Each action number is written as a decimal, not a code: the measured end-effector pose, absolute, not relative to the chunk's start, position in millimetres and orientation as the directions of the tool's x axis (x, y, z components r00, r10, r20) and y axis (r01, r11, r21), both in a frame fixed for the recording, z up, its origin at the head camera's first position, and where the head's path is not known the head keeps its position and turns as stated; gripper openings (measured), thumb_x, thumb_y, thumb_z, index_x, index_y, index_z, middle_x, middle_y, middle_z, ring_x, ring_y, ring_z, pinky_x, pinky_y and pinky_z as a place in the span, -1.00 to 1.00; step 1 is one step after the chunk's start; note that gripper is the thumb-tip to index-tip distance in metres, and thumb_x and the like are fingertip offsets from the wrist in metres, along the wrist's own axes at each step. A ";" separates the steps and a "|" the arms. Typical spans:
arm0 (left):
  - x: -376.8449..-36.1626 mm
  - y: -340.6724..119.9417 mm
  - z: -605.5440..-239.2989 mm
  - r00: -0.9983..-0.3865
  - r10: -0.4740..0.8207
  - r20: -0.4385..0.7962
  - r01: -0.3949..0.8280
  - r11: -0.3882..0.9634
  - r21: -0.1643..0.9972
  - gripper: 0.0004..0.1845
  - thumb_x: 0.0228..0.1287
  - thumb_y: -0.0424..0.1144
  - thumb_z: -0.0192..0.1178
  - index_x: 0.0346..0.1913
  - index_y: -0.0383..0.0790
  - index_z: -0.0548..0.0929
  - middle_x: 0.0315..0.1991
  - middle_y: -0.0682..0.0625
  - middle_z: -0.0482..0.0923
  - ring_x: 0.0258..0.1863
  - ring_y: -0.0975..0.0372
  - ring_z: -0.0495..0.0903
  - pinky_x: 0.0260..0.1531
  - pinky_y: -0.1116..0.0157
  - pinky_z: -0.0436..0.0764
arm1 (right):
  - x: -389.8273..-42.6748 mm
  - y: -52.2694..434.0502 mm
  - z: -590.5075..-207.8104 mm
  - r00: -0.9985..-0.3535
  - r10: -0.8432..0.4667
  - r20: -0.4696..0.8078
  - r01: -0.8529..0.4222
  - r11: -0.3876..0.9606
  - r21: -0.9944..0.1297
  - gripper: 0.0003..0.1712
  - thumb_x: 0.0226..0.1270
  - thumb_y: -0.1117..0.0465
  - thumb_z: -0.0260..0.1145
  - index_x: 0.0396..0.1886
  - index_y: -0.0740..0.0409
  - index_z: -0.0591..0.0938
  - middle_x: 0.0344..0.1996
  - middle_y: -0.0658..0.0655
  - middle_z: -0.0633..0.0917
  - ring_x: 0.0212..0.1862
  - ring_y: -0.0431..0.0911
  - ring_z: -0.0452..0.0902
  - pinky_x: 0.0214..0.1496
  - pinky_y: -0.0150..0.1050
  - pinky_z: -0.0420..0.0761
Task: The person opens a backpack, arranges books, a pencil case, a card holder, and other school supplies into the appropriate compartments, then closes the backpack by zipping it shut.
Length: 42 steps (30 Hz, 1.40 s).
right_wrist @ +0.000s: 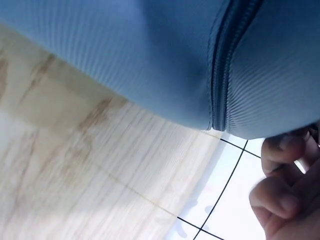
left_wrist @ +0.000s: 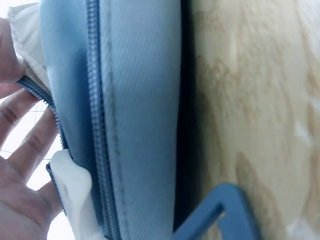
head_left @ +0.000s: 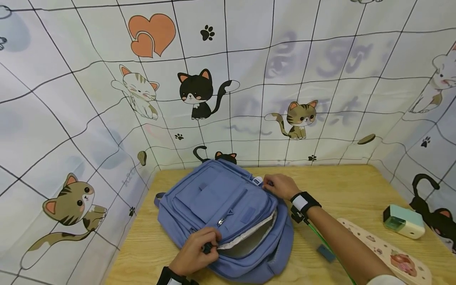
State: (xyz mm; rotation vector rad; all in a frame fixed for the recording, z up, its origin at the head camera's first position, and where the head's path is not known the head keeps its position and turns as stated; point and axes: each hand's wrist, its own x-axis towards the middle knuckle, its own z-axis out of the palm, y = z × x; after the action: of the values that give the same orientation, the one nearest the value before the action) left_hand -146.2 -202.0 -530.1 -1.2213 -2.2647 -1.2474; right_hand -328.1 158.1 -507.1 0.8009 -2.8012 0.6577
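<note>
A blue backpack (head_left: 221, 198) lies on the table with its front panel up. One zipped compartment gapes at the near right, and its pale lining (head_left: 249, 241) shows. At the near end of that opening my left hand (head_left: 201, 249) grips the edge; in the left wrist view its thumb and fingers hold the zipper edge (left_wrist: 37, 92). My right hand (head_left: 281, 186) is at the far right corner, beside a white buckle (head_left: 257, 181). Its curled fingers (right_wrist: 282, 150) pinch the bag there, close to a small dark part mostly hidden by them.
To the right lie a long cream case (head_left: 388, 249) with printed pictures and a small grey-blue block (head_left: 325, 252). Farther right stands a mint-and-cream pencil sharpener (head_left: 404, 221). A cat-printed sheet (head_left: 246, 99) hangs behind the wooden table (head_left: 338, 186) and along its sides.
</note>
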 end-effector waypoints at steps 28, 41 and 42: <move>-141.7 -197.7 -533.9 -0.610 0.559 0.561 0.776 0.280 0.565 -0.63 0.01 -0.63 0.22 -0.35 -0.06 0.44 -0.13 0.10 0.65 -0.24 0.30 0.56 -0.25 0.42 0.59 | -370.0 112.1 -491.5 -0.762 -0.574 0.299 -0.632 0.760 -0.152 -0.85 0.52 0.09 0.42 -0.28 -0.04 0.65 -0.49 -0.02 0.70 -0.55 -0.19 0.48 -0.51 -0.25 0.42; -141.4 -201.4 -533.9 -0.627 0.547 0.555 0.766 0.303 0.567 -0.62 0.01 -0.63 0.26 -0.34 -0.04 0.47 -0.13 0.07 0.67 -0.23 0.32 0.59 -0.23 0.43 0.61 | -372.9 111.2 -494.4 -0.752 -0.572 0.328 -0.642 0.750 -0.162 -0.86 0.51 0.06 0.43 -0.23 -0.05 0.64 -0.53 -0.04 0.68 -0.59 -0.21 0.45 -0.55 -0.25 0.39; -141.2 -202.4 -533.7 -0.633 0.543 0.552 0.762 0.310 0.569 -0.62 0.02 -0.63 0.26 -0.34 -0.04 0.48 -0.12 0.07 0.68 -0.22 0.33 0.59 -0.22 0.43 0.63 | -373.6 111.9 -491.7 -0.764 -0.567 0.307 -0.632 0.754 -0.179 -0.87 0.53 0.05 0.40 -0.20 -0.06 0.66 -0.53 -0.05 0.67 -0.59 -0.22 0.44 -0.56 -0.26 0.37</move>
State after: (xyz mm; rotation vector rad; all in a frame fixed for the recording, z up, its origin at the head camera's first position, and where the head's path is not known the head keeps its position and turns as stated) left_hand -141.2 -202.4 -533.7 -1.1867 -2.3211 -1.2271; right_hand -373.6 111.9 -491.7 0.9445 -2.7188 0.4017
